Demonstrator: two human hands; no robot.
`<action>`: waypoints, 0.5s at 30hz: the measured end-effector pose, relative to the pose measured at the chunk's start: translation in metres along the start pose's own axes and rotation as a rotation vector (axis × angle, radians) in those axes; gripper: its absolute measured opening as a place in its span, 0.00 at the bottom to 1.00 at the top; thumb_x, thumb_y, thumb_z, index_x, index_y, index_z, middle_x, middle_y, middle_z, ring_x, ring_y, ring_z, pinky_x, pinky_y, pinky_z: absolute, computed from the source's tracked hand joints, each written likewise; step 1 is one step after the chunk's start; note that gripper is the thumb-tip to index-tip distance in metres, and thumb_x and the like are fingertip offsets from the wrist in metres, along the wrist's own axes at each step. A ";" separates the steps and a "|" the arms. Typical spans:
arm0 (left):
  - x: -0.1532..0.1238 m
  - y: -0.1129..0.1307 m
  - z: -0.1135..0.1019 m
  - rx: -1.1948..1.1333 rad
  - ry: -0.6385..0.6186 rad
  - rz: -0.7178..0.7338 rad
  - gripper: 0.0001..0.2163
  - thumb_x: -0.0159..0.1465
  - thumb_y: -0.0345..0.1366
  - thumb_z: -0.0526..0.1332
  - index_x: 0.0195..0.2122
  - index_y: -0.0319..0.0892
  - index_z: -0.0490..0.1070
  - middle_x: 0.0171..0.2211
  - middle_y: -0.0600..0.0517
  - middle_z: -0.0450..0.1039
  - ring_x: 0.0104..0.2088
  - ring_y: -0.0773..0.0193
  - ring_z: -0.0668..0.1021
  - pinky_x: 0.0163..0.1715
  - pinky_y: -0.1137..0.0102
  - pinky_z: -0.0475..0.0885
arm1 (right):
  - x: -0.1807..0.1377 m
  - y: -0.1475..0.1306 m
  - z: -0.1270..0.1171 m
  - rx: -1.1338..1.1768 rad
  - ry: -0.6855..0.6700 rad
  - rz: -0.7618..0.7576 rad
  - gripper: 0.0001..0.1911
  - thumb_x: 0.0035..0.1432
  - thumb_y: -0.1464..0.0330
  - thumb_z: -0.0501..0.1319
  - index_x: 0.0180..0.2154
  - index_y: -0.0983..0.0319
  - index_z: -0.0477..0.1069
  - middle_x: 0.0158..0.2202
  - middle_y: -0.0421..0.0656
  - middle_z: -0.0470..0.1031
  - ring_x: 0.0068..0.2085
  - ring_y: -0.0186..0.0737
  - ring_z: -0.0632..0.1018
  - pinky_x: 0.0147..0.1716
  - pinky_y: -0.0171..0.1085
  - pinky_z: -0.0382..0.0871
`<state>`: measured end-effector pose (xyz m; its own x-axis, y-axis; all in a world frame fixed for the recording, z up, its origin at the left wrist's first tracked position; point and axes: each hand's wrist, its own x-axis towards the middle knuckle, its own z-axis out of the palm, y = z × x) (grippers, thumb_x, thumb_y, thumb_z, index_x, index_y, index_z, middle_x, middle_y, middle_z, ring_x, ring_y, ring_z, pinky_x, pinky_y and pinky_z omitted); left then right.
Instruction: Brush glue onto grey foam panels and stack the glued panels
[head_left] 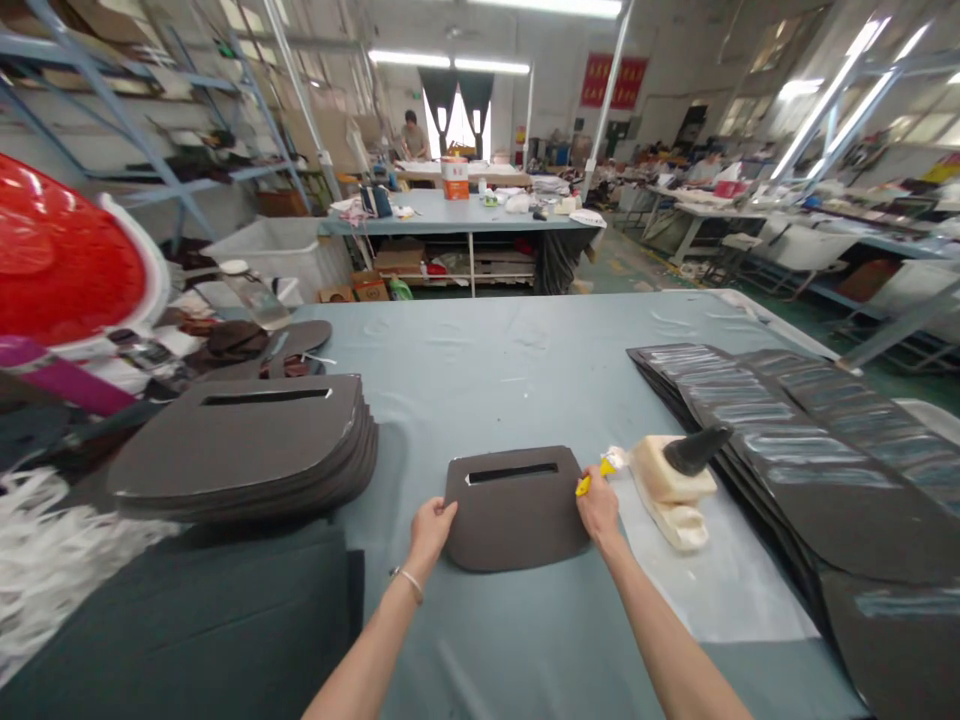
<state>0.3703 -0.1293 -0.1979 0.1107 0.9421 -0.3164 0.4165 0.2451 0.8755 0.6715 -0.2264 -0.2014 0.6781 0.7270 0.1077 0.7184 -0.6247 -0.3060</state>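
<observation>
A dark brown flat panel (517, 525) with rounded lower corners and a long slot near its top edge lies in front of me. My left hand (430, 532) is closed on the panel's left edge, thumb and fingers pinching it. At the right edge, my right hand (598, 508) is closed around a small yellow-handled brush (604, 472) with a whitish head. Its fingers also touch or nearly touch the panel; I cannot tell which. Just right of that hand sits a cream-coloured plastic container (664, 475) with a black cone-shaped spout, on a whitish sheet (697, 590).
A thick stack of similar slotted panels (255, 440) stands to the left, behind dark green sheets (225, 610). Overlapping dark panels with shiny streaks (795, 440) cover the right side. A clear bottle (255, 295) and a red object (67, 250) are at left. A person (412, 135) stands far back.
</observation>
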 end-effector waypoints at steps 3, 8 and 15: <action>0.009 -0.001 0.004 0.115 0.074 0.013 0.15 0.49 0.42 0.62 0.36 0.40 0.68 0.27 0.50 0.73 0.31 0.59 0.75 0.33 0.69 0.66 | 0.008 0.000 0.006 -0.035 -0.035 0.030 0.06 0.61 0.70 0.53 0.40 0.62 0.65 0.28 0.41 0.70 0.28 0.32 0.68 0.25 0.32 0.46; 0.012 -0.004 0.008 0.396 0.099 0.056 0.16 0.56 0.41 0.58 0.44 0.42 0.64 0.28 0.52 0.73 0.31 0.61 0.76 0.32 0.70 0.65 | 0.010 -0.002 0.008 -0.087 -0.073 0.072 0.07 0.61 0.70 0.53 0.42 0.62 0.65 0.30 0.42 0.71 0.28 0.33 0.70 0.25 0.32 0.46; 0.012 -0.005 0.006 0.470 0.061 0.176 0.16 0.59 0.39 0.55 0.49 0.44 0.61 0.29 0.54 0.72 0.32 0.62 0.76 0.33 0.71 0.64 | 0.010 -0.004 0.005 -0.127 -0.114 0.105 0.10 0.60 0.71 0.52 0.44 0.61 0.64 0.32 0.43 0.73 0.31 0.35 0.73 0.26 0.32 0.51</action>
<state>0.3749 -0.1210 -0.2083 0.1690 0.9749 -0.1449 0.7591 -0.0350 0.6501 0.6745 -0.2148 -0.2035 0.7336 0.6790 -0.0285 0.6633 -0.7245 -0.1874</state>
